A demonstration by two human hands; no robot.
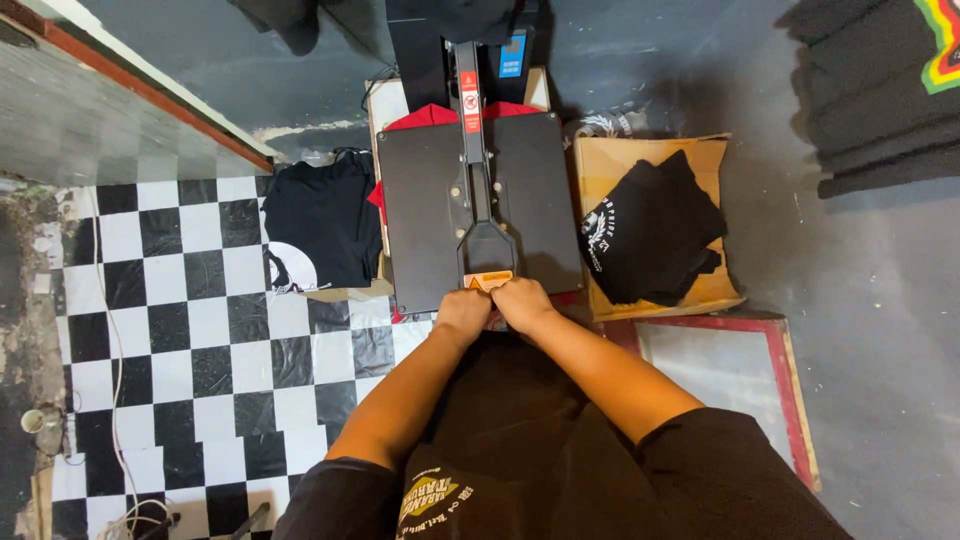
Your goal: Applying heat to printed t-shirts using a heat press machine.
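Observation:
A black heat press [425, 205] stands on the floor in front of me, its flat top plate down over a red layer that shows at the edges. A lever arm runs down the plate's middle to a handle [487, 279] at the near edge. My left hand [463, 312] and my right hand [522, 303] sit side by side, both closed around that handle. A black garment lies across my lap.
A pile of black printed shirts [320, 225] lies left of the press on the checkered floor. At the right an open cardboard box [603, 170] holds more black shirts [655, 235]. A red-framed screen [775, 350] lies near right. Folded dark garments [880, 90] stack at top right.

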